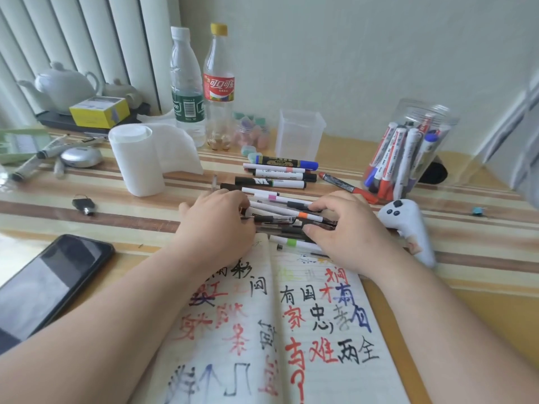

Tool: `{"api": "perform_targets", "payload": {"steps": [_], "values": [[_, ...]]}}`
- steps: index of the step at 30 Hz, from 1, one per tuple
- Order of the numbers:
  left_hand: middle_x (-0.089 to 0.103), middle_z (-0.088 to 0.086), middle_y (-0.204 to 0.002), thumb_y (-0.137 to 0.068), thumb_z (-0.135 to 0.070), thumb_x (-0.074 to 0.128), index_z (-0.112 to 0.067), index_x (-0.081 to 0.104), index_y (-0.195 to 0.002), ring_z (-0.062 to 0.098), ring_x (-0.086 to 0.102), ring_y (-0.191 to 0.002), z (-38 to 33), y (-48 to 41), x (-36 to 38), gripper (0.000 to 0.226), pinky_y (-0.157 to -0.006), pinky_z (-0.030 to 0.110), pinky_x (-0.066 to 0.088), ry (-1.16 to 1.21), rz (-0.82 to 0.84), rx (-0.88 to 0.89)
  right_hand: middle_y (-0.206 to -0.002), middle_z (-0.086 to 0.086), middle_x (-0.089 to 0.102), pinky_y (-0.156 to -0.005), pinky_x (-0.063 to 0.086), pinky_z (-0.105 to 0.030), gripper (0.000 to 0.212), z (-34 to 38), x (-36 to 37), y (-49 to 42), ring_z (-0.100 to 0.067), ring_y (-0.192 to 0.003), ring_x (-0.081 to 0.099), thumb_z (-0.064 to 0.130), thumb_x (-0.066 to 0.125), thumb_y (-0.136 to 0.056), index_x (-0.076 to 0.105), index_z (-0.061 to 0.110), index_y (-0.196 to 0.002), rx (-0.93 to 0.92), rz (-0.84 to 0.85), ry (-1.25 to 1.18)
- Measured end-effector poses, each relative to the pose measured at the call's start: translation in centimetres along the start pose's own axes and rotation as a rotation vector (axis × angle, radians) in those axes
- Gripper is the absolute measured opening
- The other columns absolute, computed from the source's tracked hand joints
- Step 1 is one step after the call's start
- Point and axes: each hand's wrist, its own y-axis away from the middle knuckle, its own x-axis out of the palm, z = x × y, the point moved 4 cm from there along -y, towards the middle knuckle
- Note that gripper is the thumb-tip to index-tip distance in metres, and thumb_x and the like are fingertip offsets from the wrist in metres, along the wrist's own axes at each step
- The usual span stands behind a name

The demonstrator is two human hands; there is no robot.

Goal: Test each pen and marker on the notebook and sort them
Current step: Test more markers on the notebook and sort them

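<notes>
An open notebook (291,330) full of red, black and blue test characters lies in front of me. At its top edge sits a pile of pens and markers (280,211). My left hand (215,225) presses the pile's left end and my right hand (347,228) its right end, fingers curled around the bunch from both sides. More markers (280,173) lie in a row just behind, including a blue-capped one (287,163) and a red marker (347,186). A clear jar (408,150) at the right holds several markers.
A paper roll (137,161), two plastic bottles (201,83), an empty clear cup (300,132) and small erasers stand behind. A phone (49,284) lies at the left, a white controller (408,225) by my right hand, a black key fob (84,205) and teapot (64,86) farther left.
</notes>
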Motion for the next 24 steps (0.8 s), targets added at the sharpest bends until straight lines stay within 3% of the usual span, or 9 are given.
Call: {"api": "perform_targets", "payload": {"steps": [5,10,12,15,19,24], "values": [[0.059,-0.015,-0.121,-0.098,-0.024,0.05,-0.037,0.06,-0.119,0.016,0.048,-0.118,-0.5,0.2,0.0,0.027,-0.087,0.039,0.028,0.011,0.034,0.048,-0.12,0.017,0.05,-0.107,0.036,-0.03,0.043,-0.2,-1.9,1.2,-0.007,-0.122,0.04,0.045,0.085,-0.074,0.061,0.043,-0.11,0.013,0.184,0.085],[0.056,-0.013,-0.121,-0.099,-0.028,0.055,-0.037,0.063,-0.119,0.017,0.047,-0.12,-0.3,0.1,0.1,0.024,-0.092,0.04,0.031,0.02,0.031,0.043,-0.107,0.022,0.05,-0.078,0.036,-0.015,0.049,-0.8,-3.7,2.2,0.004,-0.104,0.048,0.064,0.084,-0.064,0.06,0.044,-0.101,0.102,0.281,0.096],[0.054,-0.014,-0.117,-0.099,-0.029,0.057,-0.037,0.064,-0.117,0.017,0.046,-0.121,-0.3,0.1,0.1,0.022,-0.094,0.04,0.033,0.028,0.031,0.044,-0.104,0.022,0.055,-0.077,0.037,-0.009,0.053,-1.0,-4.2,2.5,0.01,-0.1,0.047,0.065,0.087,-0.057,0.062,0.044,-0.1,0.108,0.353,0.073],[0.054,-0.014,-0.116,-0.099,-0.027,0.057,-0.036,0.066,-0.115,0.016,0.045,-0.119,-0.5,0.2,0.3,0.021,-0.097,0.04,0.035,0.044,0.025,0.069,-0.1,0.018,0.064,-0.086,0.052,-0.027,0.055,-1.6,-3.9,2.7,0.003,-0.095,0.058,0.062,0.091,-0.051,0.063,0.046,-0.095,0.107,0.497,0.077],[0.052,-0.013,-0.11,-0.098,-0.022,0.059,-0.031,0.069,-0.114,0.016,0.047,-0.115,-0.6,0.1,0.4,0.021,-0.095,0.032,0.037,0.101,-0.003,0.122,-0.083,0.011,0.064,-0.078,0.053,-0.029,0.024,-2.0,-3.0,1.5,-0.006,-0.081,0.061,0.044,0.088,-0.072,0.069,0.032,-0.079,0.11,0.295,0.026],[0.056,-0.01,-0.115,-0.097,-0.016,0.063,-0.027,0.071,-0.113,0.012,0.048,-0.106,-0.8,0.0,0.6,0.021,-0.086,0.021,0.033,0.165,-0.027,0.178,-0.09,0.012,0.056,-0.077,0.048,-0.03,0.02,-2.2,-1.5,0.0,-0.008,-0.083,0.056,0.045,0.083,-0.078,0.07,0.032,-0.084,0.069,0.145,0.036]]}}
